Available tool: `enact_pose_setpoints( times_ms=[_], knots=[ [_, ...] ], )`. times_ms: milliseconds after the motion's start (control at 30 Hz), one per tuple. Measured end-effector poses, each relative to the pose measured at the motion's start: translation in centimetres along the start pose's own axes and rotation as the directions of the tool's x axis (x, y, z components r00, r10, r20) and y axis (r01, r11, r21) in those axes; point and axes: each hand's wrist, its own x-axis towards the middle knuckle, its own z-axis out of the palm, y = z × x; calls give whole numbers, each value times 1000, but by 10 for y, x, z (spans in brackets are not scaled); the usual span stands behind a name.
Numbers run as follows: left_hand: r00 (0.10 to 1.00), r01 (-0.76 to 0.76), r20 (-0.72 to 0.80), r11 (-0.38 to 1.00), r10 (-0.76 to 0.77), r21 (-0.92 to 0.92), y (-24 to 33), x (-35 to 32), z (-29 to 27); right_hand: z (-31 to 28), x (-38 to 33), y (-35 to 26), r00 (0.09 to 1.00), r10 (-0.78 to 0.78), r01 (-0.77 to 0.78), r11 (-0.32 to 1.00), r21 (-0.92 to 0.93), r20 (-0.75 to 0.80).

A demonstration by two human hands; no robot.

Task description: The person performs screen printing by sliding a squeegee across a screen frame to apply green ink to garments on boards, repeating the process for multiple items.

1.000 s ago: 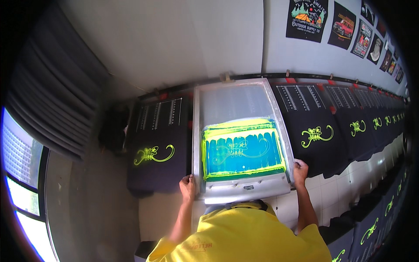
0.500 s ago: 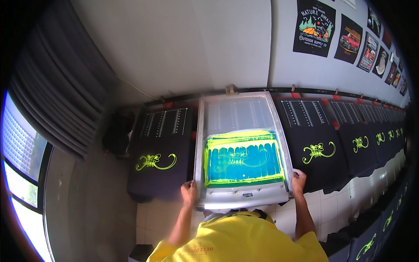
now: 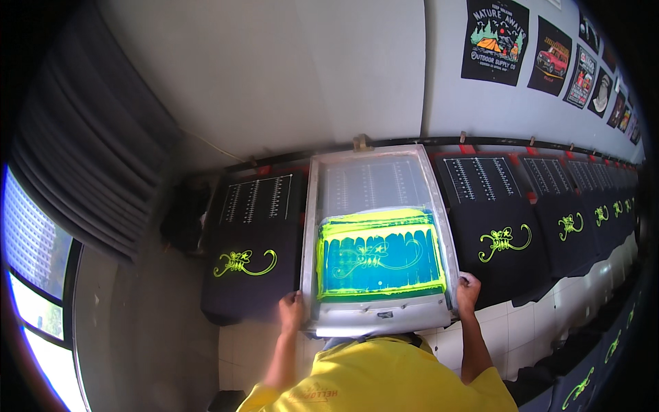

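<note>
A metal-framed printing screen (image 3: 379, 319) with a blue stencil and bright yellow-green ink lies over the long table. My left hand (image 3: 291, 310) grips its near left corner. My right hand (image 3: 467, 289) grips the near right corner. Left of the screen lies a black T-shirt (image 3: 251, 271) with a yellow-green scorpion-like print. To the right, another black T-shirt (image 3: 504, 242) carries the same print. What lies under the screen is hidden.
A row of further printed black shirts (image 3: 590, 220) runs off to the right along a dark rail (image 3: 522, 143). Printed sample shirts (image 3: 495, 40) hang on the wall. A grey curtain (image 3: 82, 137) and a window (image 3: 34, 275) are at the left. White tiled table front (image 3: 522, 329) shows below.
The screen with both hands on it sits slightly lower and more to the right in view, and the camera has tilted up a little; both hands keep their grip.
</note>
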Motion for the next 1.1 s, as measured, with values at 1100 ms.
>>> enact_pose_setpoints(
  times_ms=[1100],
  knots=[
    [572,173,795,919,200,-355,81,-116,-38,-13,-104,-136,228,-320,904,421,-78,920]
  ],
)
